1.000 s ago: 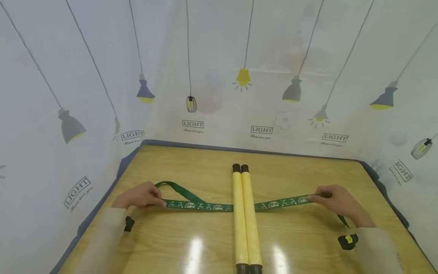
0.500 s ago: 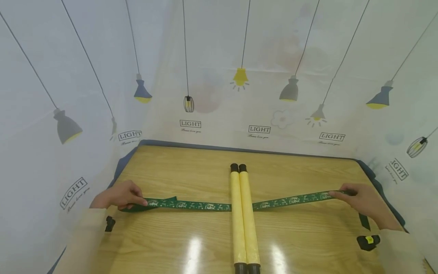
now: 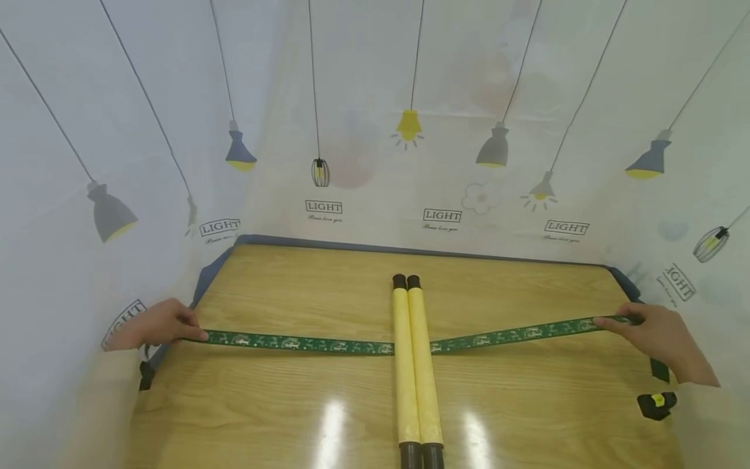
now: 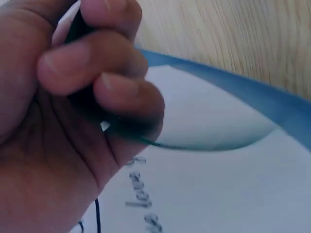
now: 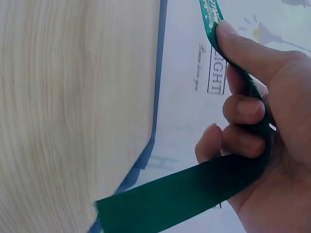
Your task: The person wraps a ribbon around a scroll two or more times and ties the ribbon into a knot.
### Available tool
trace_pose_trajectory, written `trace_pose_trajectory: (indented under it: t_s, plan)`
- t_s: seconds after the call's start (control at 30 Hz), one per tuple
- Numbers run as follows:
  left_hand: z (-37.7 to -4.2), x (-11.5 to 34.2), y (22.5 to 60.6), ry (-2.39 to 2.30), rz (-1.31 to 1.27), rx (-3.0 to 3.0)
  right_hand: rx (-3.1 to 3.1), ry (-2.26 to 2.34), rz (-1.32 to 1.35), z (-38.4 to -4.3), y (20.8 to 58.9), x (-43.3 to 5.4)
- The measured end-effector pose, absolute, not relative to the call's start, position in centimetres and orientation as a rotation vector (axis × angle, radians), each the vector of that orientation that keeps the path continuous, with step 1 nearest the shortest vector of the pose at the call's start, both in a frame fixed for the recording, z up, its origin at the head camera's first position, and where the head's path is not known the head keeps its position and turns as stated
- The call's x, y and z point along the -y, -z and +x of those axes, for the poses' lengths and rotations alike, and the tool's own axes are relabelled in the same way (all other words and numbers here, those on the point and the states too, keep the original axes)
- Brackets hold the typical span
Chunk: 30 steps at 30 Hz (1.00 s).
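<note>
A green ribbon (image 3: 340, 345) with white and pale print stretches across the table in the head view and passes beneath two yellow tubes with dark ends (image 3: 408, 365), which lie side by side. At the table's left edge my left hand (image 3: 161, 324) pinches one part of the ribbon; the left wrist view shows its fingers (image 4: 92, 56) curled over it. On the right, my right hand (image 3: 659, 335) grips the other part, raised a little above the table. A loose green tail (image 5: 180, 194) hangs out of that palm in the right wrist view.
The wooden table (image 3: 293, 404) ends in a blue edging (image 3: 328, 244) at the back. White sheeting (image 3: 363, 78) printed with lamps encloses the back and both sides. A black wrist camera (image 3: 656, 405) sits below my right hand.
Both hands have moved outward, left hand to the left and right hand to the right. The ribbon's loop on the left has been drawn out, and the ribbon lies straighter. The tubes keep their place.
</note>
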<state>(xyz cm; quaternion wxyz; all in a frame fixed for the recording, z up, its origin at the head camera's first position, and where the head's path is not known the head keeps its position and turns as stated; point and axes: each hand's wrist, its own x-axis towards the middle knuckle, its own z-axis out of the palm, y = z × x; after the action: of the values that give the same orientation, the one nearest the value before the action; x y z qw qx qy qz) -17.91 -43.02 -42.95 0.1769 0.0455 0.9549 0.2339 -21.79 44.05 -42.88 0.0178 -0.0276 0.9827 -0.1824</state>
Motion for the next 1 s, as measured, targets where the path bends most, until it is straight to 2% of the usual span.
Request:
trace_pose_trajectory:
  t_s: [0.37, 0.67, 0.8, 1.0]
  plan:
    - [-18.5, 44.3, 42.9, -0.516, -0.011, -2.804, -3.118, 0.388, -0.110, -21.7, 43.0, -46.6]
    - [-19.5, 42.4, 43.8, -0.454, -0.045, -2.865, -3.088, 0.346, -0.172, -22.2, 44.3, -47.8]
    - [-19.8, 40.2, 43.4, -0.470, -0.049, -2.901, -3.063, 0.436, -0.186, -22.5, 44.1, -46.3]
    - [-19.8, 34.8, 43.9, -0.618, -0.025, -2.906, -2.966, 0.553, -0.170, -22.3, 43.6, -41.3]
